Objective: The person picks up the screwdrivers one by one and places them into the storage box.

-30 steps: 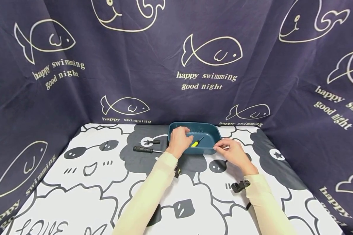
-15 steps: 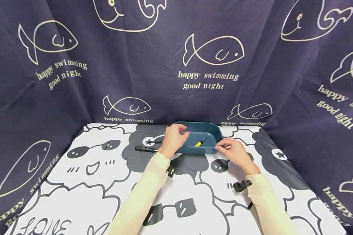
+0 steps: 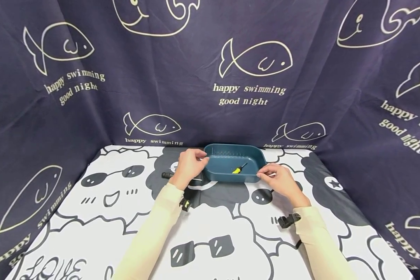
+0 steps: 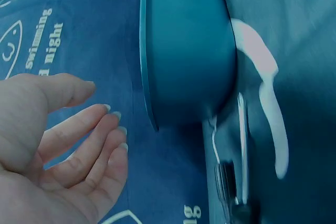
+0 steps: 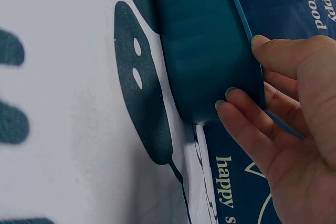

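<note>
The left hand (image 3: 189,166), its grip loosely parted and empty, has shifted left off the blue bin (image 3: 231,178) holding a yellow screwdriver (image 3: 237,170), seemingly freed beside the black screwdriver (image 3: 167,175), while the right hand (image 3: 279,179) pinches the bin's near right corner.

Booth-like space: fish-print drapes (image 3: 182,85), cartoon-print cloth (image 3: 210,221)

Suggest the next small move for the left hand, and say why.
Probably lower the left hand and pinch a black screwdriver: the hand looks empty and is near it, another screwdriver also lies outside the bin, a yellow one lies inside, and the right hand grips the bin.
</note>
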{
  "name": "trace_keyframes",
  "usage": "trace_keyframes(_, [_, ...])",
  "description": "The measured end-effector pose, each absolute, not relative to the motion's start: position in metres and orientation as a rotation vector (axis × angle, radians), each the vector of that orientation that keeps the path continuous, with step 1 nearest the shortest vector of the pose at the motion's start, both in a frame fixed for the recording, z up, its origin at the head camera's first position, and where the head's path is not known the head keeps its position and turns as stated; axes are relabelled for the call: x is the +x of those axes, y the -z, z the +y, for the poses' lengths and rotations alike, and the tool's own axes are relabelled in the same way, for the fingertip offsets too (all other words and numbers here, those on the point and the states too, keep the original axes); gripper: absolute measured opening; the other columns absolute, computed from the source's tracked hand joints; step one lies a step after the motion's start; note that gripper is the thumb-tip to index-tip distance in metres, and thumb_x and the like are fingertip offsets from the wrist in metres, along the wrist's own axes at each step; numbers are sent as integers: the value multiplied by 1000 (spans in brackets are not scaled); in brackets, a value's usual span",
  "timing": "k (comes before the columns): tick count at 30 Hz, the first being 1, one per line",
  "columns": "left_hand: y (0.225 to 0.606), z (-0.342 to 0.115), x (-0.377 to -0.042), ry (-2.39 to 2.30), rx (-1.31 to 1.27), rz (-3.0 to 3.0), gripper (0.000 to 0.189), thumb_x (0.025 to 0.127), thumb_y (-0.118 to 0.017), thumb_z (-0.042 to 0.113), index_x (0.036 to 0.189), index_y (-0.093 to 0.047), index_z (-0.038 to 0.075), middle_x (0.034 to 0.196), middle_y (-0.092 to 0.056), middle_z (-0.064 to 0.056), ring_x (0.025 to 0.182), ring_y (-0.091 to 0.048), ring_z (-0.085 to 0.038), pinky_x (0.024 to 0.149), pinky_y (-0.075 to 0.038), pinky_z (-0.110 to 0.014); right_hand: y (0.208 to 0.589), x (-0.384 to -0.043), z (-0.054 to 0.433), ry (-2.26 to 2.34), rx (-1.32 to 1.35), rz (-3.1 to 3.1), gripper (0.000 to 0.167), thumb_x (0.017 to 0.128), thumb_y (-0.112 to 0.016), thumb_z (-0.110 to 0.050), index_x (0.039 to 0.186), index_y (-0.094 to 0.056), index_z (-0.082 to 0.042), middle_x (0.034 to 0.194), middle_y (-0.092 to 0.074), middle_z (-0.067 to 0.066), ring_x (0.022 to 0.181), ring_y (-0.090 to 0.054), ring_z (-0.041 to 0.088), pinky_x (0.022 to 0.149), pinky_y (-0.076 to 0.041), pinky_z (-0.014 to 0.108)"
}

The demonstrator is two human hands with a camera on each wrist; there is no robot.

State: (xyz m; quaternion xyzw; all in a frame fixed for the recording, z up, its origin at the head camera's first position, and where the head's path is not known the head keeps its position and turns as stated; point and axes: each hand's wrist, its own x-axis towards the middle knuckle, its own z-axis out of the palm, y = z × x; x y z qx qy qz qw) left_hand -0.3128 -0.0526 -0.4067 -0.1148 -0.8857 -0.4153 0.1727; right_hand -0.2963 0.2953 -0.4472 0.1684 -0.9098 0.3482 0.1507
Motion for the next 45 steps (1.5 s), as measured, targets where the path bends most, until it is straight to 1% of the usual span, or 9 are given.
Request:
trace_keyframes(3, [410, -63, -314, 1170, -322, -2521, 19, 89, -77, 20, 104, -82, 10, 93, -80, -1, 84, -74, -19, 79, -57, -40, 448, -295, 296, -1002, 473, -2618, 14, 90, -83, -29, 89, -80, -16, 93, -73, -5, 81, -70, 13, 68, -55, 21])
trace_keyframes(7, [414, -75, -315, 1151, -317, -2544, 17, 89, -76, 20, 103, -82, 12, 92, -80, 0, 84, -73, -17, 79, -57, -38, 448, -293, 296, -1010, 465, -2627, 12, 90, -83, -27, 89, -80, -16, 93, -73, -4, 80, -70, 13, 68, -55, 22])
trace_keyframes(12, [415, -89, -314, 1159, -332, -2547, 18, 88, -76, 18, 104, -81, 9, 92, -79, -2, 84, -74, -19, 79, -57, -40, 447, -294, 295, -1020, 470, -2622, 6, 89, -83, -23, 90, -80, -19, 93, -73, -4, 81, -71, 15, 68, -56, 22])
trace_keyframes(19, [409, -106, -314, 1135, -319, -2527, 17, 89, -75, 16, 104, -81, 11, 92, -80, -1, 84, -75, -19, 80, -56, -40, 445, -296, 295, -1008, 478, -2619, 9, 89, -83, -25, 91, -79, -16, 93, -73, -4, 80, -70, 14, 68, -55, 21])
trace_keyframes(25, [406, -121, -316, 1137, -325, -2559, 18, 91, -75, 20, 105, -81, 9, 95, -80, -4, 86, -76, -20, 79, -57, -41, 445, -295, 295, -1007, 476, -2625, 7, 89, -83, -23, 91, -80, -17, 93, -73, -4, 80, -71, 15, 67, -55, 21])
trace_keyframes(30, [412, -139, -317, 1136, -321, -2566, 21, 92, -74, 19, 105, -81, 4, 95, -80, -7, 87, -77, -24, 82, -58, -43, 444, -296, 294, -1011, 479, -2622, 11, 90, -83, -26, 91, -80, -15, 93, -73, -3, 81, -71, 17, 67, -55, 21])
trace_keyframes(38, [424, -164, -318, 1108, -265, -2606, 17, 92, -74, 20, 102, -82, 10, 94, -80, -5, 85, -76, -23, 82, -57, -44, 445, -296, 293, -1014, 481, -2630, 10, 90, -83, -24, 92, -80, -16, 93, -73, -4, 80, -71, 17, 67, -55, 22])
trace_keyframes(41, [427, -170, -318, 1126, -264, -2613, 17, 93, -74, 19, 103, -82, 8, 94, -80, -6, 86, -76, -24, 82, -57, -43, 445, -295, 293, -1020, 477, -2626, 11, 89, -83, -26, 91, -80, -16, 93, -73, -4, 80, -71, 16, 66, -55, 22])
trace_keyframes(45, [430, -176, -317, 1134, -254, -2622, 18, 92, -73, 17, 103, -81, 6, 93, -80, -7, 85, -76, -23, 81, -57, -42, 444, -295, 294, -1016, 485, -2621, 6, 90, -83, -24, 91, -80, -19, 94, -73, -4, 80, -71, 15, 67, -55, 22])
